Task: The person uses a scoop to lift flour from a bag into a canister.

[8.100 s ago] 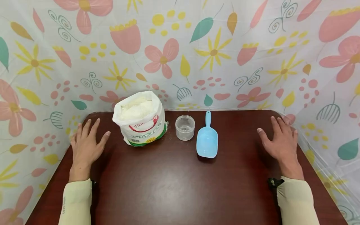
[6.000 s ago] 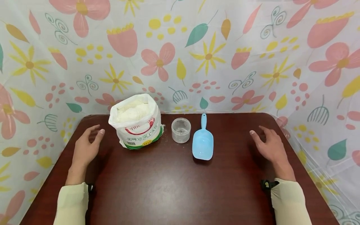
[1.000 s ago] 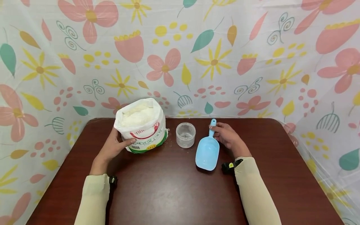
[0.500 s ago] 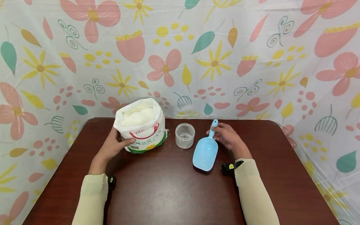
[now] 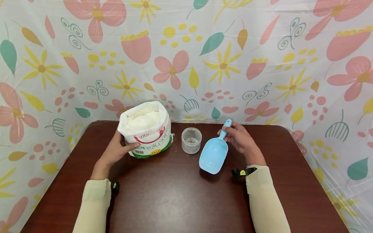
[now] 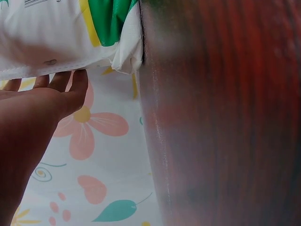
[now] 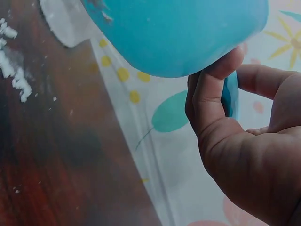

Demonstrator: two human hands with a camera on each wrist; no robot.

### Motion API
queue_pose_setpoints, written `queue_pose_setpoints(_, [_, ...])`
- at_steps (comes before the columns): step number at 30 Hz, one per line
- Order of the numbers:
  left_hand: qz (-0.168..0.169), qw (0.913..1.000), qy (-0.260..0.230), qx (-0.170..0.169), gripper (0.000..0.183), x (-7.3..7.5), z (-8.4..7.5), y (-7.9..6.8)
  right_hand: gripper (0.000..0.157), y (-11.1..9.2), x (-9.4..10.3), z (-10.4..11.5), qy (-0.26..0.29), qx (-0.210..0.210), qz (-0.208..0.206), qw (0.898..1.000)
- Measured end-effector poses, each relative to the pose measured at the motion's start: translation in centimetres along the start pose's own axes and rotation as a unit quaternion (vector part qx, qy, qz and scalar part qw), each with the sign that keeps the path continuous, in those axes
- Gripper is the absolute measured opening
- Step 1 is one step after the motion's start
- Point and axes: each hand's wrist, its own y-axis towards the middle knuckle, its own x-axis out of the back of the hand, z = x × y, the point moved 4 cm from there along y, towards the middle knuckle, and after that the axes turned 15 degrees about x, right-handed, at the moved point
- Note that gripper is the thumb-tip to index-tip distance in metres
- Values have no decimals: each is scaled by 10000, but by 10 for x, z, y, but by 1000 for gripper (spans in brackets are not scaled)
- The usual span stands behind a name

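An opened white flour bag [image 5: 151, 140] with green and red print stands at the back left of the table, full of white powder [image 5: 142, 119]. My left hand [image 5: 112, 153] holds its left side, thumb across the front; in the left wrist view the fingertips [image 6: 80, 82] lie against the bag [image 6: 47, 47]. My right hand [image 5: 243, 142] grips the handle of a light blue scoop [image 5: 214, 155], thumb on top. The scoop's bowl faces up, tilted toward the front left, with a shadow beneath. In the right wrist view, fingers [image 7: 209, 96] wrap the handle below the blue bowl [image 7: 178, 33].
A small clear round jar [image 5: 191, 142] stands between bag and scoop. White crumbs of powder [image 7: 19, 82] lie on the dark wooden table [image 5: 175, 197]. A flower-patterned curtain [image 5: 172, 38] hangs behind and along both sides.
From resting at the table's sides, both hands came inward: the left to the bag, the right to the scoop handle. Over the last second the scoop has turned, its handle swinging right and up.
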Motion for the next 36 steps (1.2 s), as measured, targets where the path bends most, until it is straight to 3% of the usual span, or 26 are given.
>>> queue_pose_setpoints(7, [49, 10000, -15, -69, 116, -2, -2, 1, 26, -5, -3, 18, 126, 226, -87, 9996])
queue_pose_setpoints(17, [-19, 9999, 121, 21, 120, -3, -2, 5, 25, -14, -13, 54, 554, 977, -268, 9933])
queue_pose_setpoints(30, [67, 9999, -23, -138, 117, 0, -1, 1, 32, -21, -33, 81, 1053, 1390, -721, 9820])
queue_pose_setpoints(36, [62, 9999, -29, -134, 116, 1, 1, 2, 27, -23, -40, 87, 1051, 1536, -856, 9788])
